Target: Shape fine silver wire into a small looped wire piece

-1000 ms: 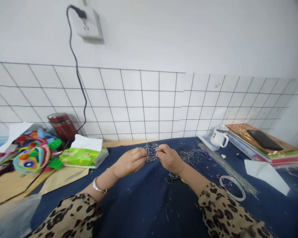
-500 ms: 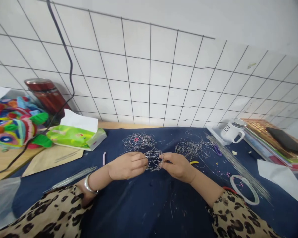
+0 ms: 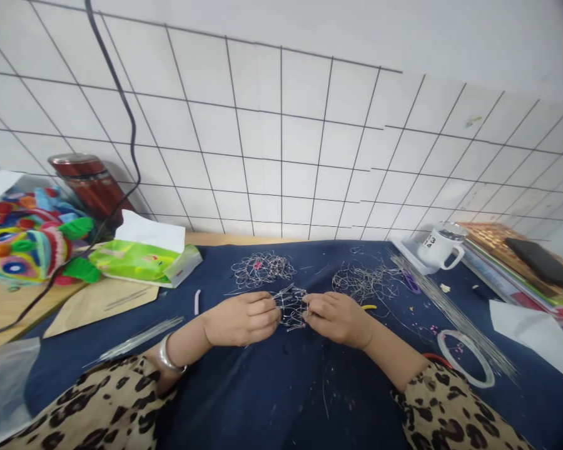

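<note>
Between my hands is a small openwork piece of bent silvery wire (image 3: pixel 291 309), held just above the dark blue cloth (image 3: pixel 263 394). My left hand (image 3: pixel 246 319) has its fingers closed on the piece's left side. At its right edge, my right hand (image 3: pixel 335 317) pinches the wire with thumb and fingertips. The fingertips partly hide both ends of the piece. Just behind it lies a tangle of wire shapes (image 3: pixel 263 269) with a pink bit inside. A second wire heap (image 3: pixel 363 281) rests behind my right hand.
Long straight wires (image 3: pixel 455 312) and a clear coil (image 3: pixel 466 359) lie on the right, near a white mug (image 3: pixel 441 247). To the left are a green tissue pack (image 3: pixel 141 259), more straight wires (image 3: pixel 138 340) and a colourful plush toy (image 3: pixel 25 253). A tiled wall stands behind.
The wire piece has tilted slightly between my hands, and the right fingers have curled in closer on its edge. The view has shifted a little.
</note>
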`<state>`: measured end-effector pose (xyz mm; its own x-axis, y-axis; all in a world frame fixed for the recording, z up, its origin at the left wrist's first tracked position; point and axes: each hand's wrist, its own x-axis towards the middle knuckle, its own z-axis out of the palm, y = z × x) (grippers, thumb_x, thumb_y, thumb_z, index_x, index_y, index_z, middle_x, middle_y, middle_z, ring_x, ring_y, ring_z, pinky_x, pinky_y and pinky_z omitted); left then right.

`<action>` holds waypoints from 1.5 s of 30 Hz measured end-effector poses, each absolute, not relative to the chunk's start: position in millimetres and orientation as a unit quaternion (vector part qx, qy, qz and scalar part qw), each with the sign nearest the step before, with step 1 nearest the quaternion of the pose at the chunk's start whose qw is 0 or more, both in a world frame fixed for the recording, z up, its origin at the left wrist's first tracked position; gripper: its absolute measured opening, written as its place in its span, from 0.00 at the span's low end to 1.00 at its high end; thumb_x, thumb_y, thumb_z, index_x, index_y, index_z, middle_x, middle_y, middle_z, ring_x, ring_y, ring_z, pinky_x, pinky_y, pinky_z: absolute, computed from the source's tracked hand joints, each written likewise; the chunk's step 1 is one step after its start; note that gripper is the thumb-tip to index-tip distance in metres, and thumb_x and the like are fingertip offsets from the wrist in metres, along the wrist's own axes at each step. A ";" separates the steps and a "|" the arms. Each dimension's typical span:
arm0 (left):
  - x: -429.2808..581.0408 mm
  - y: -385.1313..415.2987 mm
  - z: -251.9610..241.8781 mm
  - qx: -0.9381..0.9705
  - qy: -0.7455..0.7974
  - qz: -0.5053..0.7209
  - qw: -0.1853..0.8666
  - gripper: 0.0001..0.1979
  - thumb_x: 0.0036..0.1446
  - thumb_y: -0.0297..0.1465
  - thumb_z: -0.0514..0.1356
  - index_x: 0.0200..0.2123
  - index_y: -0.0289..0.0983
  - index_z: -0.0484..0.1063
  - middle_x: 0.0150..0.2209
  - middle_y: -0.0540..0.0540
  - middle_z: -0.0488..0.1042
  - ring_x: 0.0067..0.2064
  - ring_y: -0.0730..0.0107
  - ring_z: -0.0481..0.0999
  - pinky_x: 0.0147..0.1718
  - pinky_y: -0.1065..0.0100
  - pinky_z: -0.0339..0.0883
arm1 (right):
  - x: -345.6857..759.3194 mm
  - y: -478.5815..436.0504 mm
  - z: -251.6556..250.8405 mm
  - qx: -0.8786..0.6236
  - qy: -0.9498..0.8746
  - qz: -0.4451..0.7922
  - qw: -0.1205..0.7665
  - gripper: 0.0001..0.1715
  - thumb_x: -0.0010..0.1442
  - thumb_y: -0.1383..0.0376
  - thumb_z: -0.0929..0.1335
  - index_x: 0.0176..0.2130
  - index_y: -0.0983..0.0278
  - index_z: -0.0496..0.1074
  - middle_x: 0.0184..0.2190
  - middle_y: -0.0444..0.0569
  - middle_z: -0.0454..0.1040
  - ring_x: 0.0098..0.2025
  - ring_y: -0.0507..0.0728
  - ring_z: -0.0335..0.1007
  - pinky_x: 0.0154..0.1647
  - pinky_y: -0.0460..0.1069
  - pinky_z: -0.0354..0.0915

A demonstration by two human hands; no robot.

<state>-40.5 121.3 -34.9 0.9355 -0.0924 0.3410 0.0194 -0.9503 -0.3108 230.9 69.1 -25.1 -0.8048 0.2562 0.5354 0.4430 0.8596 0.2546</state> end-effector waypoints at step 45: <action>-41.2 125.4 -43.7 -0.930 0.084 -0.246 0.259 0.05 0.54 0.25 0.58 0.35 0.37 0.72 0.42 0.46 0.73 0.47 0.66 0.68 0.56 0.51 0.58 | 222.1 50.5 -11.9 -0.104 -0.931 -0.286 0.203 0.05 0.59 0.71 0.64 0.34 0.67 0.70 0.37 0.50 0.69 0.46 0.59 0.65 0.35 0.51 0.58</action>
